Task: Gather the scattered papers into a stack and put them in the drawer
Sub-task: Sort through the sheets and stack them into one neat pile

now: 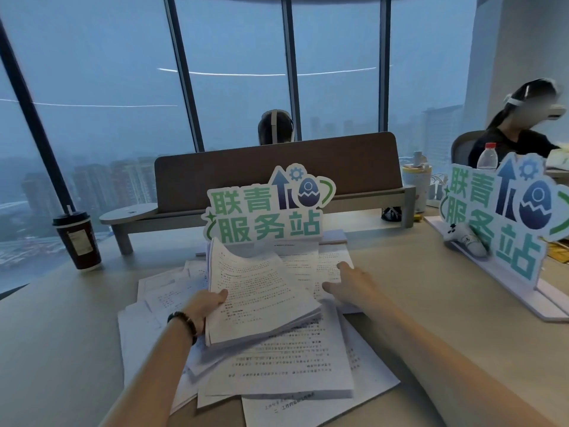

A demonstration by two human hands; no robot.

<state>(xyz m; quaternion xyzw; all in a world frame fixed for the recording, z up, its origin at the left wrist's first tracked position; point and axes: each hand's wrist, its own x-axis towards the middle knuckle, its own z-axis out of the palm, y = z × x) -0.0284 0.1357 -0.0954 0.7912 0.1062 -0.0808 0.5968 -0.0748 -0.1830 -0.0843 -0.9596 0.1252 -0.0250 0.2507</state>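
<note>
— What can be read here?

— The cut-out sign [268,208] standing on the desk [431,288] reads 联青 over 服务站, in green.

— Any other?

— Right of that sign, a second sign [505,211] carries the same characters. In front of the first sign, the printed sheets [277,362] show lines too small to read; the nearest one shows 工作内容.

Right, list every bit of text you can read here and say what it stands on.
"联青 服务站": green characters on the cut-out sign standing behind the papers.
"联青 服务站": the same on the second sign at the right, partly cut off.
"工作内容": part of a line on the bottom sheet nearest the camera; the rest is blurred.
Held stack in the left hand: print too small to read.
Coffee cup label: blurred.
</note>
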